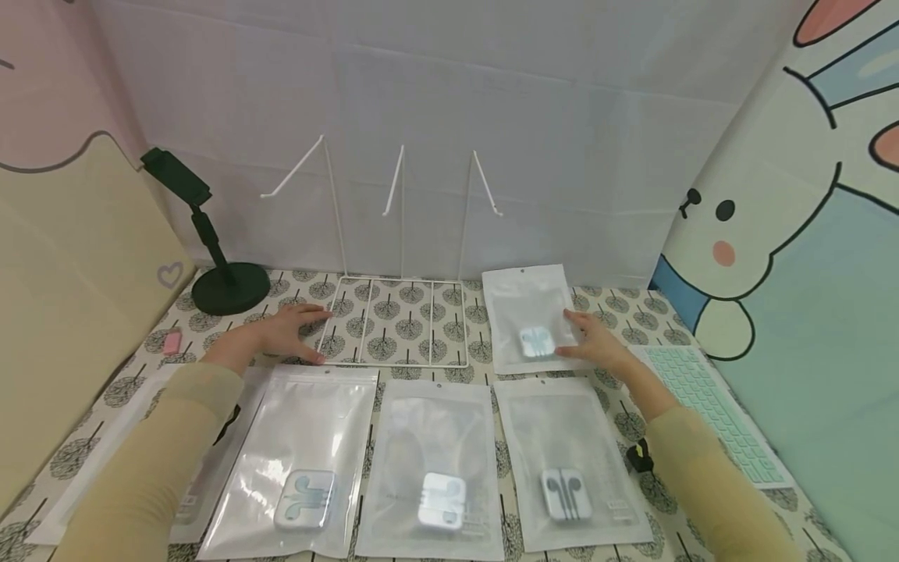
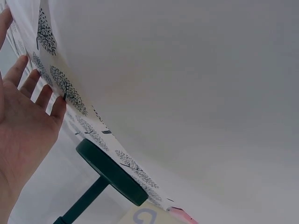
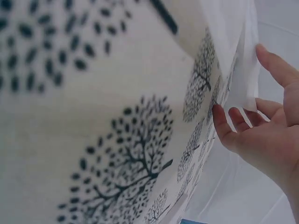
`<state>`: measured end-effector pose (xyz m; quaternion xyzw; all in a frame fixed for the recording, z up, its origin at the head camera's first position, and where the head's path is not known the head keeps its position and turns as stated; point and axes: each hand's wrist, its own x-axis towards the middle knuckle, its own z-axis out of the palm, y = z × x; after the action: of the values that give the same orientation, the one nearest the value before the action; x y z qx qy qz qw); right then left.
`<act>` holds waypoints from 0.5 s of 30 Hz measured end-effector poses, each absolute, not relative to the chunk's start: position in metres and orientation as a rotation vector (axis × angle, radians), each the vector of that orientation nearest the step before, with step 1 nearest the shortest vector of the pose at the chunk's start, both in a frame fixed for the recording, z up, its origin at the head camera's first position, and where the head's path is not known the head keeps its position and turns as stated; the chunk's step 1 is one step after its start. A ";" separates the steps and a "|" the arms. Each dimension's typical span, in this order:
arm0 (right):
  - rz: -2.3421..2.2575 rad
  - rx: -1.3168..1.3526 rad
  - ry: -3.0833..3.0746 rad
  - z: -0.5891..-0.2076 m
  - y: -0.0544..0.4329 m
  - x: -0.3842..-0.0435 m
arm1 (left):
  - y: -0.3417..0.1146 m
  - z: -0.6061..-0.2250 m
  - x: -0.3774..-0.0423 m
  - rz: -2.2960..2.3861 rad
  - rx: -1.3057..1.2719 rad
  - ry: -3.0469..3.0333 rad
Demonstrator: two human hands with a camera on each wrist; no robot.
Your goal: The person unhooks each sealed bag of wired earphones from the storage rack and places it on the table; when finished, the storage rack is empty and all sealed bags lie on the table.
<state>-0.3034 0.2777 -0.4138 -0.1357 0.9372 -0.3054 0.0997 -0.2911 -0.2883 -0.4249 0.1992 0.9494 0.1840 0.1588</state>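
Note:
My left hand (image 1: 288, 332) rests at the left side of the white wire rack (image 1: 414, 365), fingers spread and relaxed around its base edge. My right hand (image 1: 597, 339) touches the right edge of a frosted zip bag (image 1: 523, 300) with straight fingers, thumb and forefinger apart. That bag lies flat to the right of the rack and contains earphones in a white case (image 1: 537, 342). Nearer to me lie three more bags of earphones: a left one (image 1: 323, 414), a middle one (image 1: 435, 421) and a right one (image 1: 551, 421). Three upright hooks (image 1: 393, 179) rise from the rack's back.
A dark green stand (image 1: 230, 289) is at the back left, with a pink block (image 1: 172, 342) before it. Another bag (image 1: 105, 468) lies partly under my left sleeve. A mint keyboard (image 1: 709, 406) lies at the right. The tree-print tablecloth (image 1: 632, 425) meets a white backdrop (image 1: 583, 156).

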 end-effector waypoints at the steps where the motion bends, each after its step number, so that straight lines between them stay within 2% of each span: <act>1: -0.879 -0.422 2.768 -0.415 0.280 -0.304 | -0.288 -0.425 -0.291 0.526 0.571 2.714; 15: -0.680 -0.474 2.679 -0.418 0.295 -0.316 | -0.287 -0.425 -0.294 0.537 0.571 2.705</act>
<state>-0.3158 0.2946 -0.4182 -0.1665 0.9418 -0.2391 0.1676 -0.2941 -0.2866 -0.4250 0.2001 0.9478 0.1882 0.1621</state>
